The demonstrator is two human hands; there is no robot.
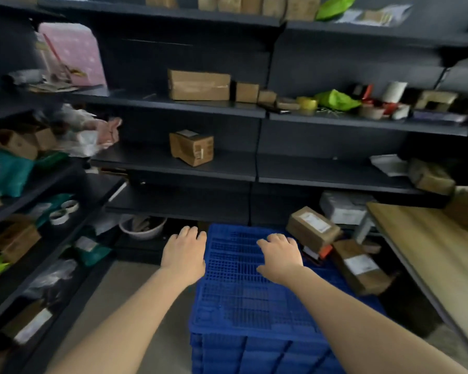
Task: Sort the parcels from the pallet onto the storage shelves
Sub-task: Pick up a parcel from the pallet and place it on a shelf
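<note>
A blue plastic pallet (241, 306) lies on the floor in front of me. Two cardboard parcels with white labels sit at its right edge: one (312, 229) at the far corner, tilted, and one (360, 267) nearer. My left hand (185, 252) hovers palm down over the pallet's far left corner, holding nothing. My right hand (280, 256) hangs over the pallet's far middle, fingers loosely spread, empty, just left of the far parcel. Dark shelves (173, 164) stand ahead, with a small cardboard box (191, 147) on the middle level and a longer box (199, 85) above.
A wooden table (432, 255) juts in at the right. Side shelves (38, 211) at the left hold tape rolls, green bags and boxes. A white bowl (142, 228) sits under the lowest shelf. Green bags and tape rolls (335, 99) crowd the upper right shelf.
</note>
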